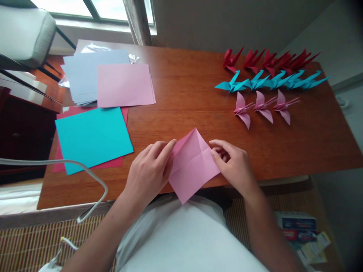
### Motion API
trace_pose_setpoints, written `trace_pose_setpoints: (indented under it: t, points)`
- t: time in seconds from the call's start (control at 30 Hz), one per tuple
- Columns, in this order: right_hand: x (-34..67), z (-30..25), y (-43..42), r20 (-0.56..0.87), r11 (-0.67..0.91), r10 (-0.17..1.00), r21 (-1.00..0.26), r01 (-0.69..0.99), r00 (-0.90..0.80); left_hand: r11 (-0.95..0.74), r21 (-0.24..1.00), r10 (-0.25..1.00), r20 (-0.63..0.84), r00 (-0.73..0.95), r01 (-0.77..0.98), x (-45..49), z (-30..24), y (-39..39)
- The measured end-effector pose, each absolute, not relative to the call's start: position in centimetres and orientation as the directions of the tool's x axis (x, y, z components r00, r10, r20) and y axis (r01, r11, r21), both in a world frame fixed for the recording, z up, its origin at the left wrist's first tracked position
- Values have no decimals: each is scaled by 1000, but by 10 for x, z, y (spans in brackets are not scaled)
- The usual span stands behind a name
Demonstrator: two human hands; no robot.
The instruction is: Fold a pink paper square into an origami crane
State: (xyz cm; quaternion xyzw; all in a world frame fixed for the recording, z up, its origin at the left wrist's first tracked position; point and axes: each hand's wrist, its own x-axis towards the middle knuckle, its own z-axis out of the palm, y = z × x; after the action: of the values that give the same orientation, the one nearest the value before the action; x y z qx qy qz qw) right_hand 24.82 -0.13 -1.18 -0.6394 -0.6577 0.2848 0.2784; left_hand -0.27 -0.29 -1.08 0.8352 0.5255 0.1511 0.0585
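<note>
A pink square of origami paper (191, 166) with crease lines is held at the table's front edge, one corner pointing away from me and the near corner reaching past the edge. My left hand (153, 162) grips its left side, fingers closed and partly hiding that corner. On the right side, my right hand (231, 160) pinches the edge between thumb and curled fingers. Beyond the right hand stand three folded pink paper cranes (263, 107) in a row.
Behind the pink cranes are rows of blue cranes (272, 80) and red cranes (269, 60). At the left lie blue paper (93, 136), pink sheets (124, 85) and pale grey-blue sheets (82, 73). A white cable (93, 177) arcs near the table's left front corner.
</note>
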Motion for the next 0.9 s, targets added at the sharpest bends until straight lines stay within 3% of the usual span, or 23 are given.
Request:
trace_pose_setpoints:
  t: [0.17, 0.27, 0.37, 0.5, 0.63, 0.77, 0.9]
  points:
    - [245, -9, 0, -17, -17, 1000, -747, 665, 7, -309, 237, 947, 167, 274, 921, -4, -9, -3]
    - [244, -3, -5, -155, -99, 987, -798, 595, -43, -244, 227, 965, 151, 214, 943, -6, -10, 3]
    - [247, 0, -7, -245, -173, 967, -818, 549, -61, -303, 258, 947, 188, 260, 917, -7, -13, 13]
    - [255, -4, 0, -93, -108, 994, -829, 550, 55, -360, 431, 933, 192, 306, 828, -8, -13, 24]
    - [253, -5, 6, -28, 3, 998, -833, 553, -49, -372, 575, 928, 216, 303, 729, -5, -9, 31]
    - [245, -7, 9, -59, -37, 998, -857, 513, -26, -404, 555, 914, 261, 309, 727, -1, -8, 35]
    - [242, -10, 11, -96, -102, 995, -871, 481, 38, -431, 453, 895, 323, 307, 780, 3, -8, 32]
